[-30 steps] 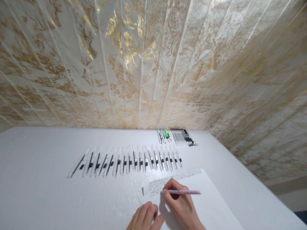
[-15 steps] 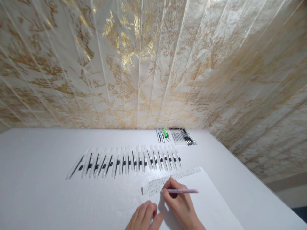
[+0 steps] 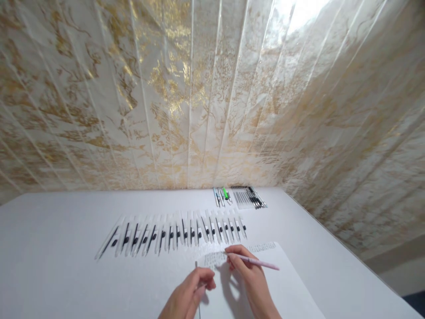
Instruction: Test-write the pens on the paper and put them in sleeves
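My right hand (image 3: 250,277) is closed around a pink pen (image 3: 262,263), whose tip points left above the written lines on a white sheet of paper (image 3: 279,283). Its shadow falls on the sheet. My left hand (image 3: 191,290) is raised by the sheet's left edge, fingers curled together; what they may hold is too small to make out. Rows of handwriting (image 3: 214,258) run across the upper part of the sheet, partly covered by my right hand.
Beyond the sheet, several clear tubes with thin dark rods and black pieces (image 3: 171,232) lie in a long row on the white table (image 3: 49,252). Farther back lie a green-capped pen (image 3: 226,193) and a pack of pens (image 3: 247,198). A gold-patterned covering (image 3: 172,110) stands behind.
My left hand has lifted off the paper's edge and curled its fingers. My right hand has raised the pen and tilted it. The view has shifted slightly.
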### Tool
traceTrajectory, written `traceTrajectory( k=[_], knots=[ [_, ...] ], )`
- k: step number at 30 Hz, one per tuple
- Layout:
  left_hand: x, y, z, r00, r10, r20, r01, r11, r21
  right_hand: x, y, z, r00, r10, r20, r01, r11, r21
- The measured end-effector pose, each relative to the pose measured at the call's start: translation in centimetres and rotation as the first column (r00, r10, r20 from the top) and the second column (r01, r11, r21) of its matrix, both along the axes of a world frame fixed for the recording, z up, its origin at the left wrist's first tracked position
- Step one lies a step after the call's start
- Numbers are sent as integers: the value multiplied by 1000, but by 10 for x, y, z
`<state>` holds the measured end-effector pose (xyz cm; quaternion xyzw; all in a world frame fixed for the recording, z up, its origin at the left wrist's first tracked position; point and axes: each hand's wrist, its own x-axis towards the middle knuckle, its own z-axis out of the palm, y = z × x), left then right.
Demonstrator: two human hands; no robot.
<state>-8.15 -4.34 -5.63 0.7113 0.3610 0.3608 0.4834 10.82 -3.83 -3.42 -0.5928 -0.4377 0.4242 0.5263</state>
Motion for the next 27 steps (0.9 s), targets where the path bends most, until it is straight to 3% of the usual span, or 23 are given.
traceTrajectory(
  k=[3,8,12,16,20,25,27],
  knots=[
    [-3,6,10,939,134,316,-18,939,-344,-4,-5,19,995,64,-71,-58,995,76],
    [-2,8,10,822,277,498,62,826,-561,-17,-17,39,973,211,-97,-203,976,80],
    [1,5,14,806,279,523,84,819,-567,-25,-20,38,974,205,-97,-200,978,58],
    [2,1,17,853,219,474,89,834,-545,-28,-19,32,968,239,-80,-236,971,48],
    [2,-3,10,891,174,419,102,823,-559,-29,-15,20,941,311,-136,-309,950,34],
    [5,-8,-1,836,205,508,157,799,-581,-31,-11,8,920,350,-177,-347,937,47],
    [8,-9,-5,843,189,503,149,817,-558,-33,-10,9,917,358,-176,-357,933,39]
  ],
)
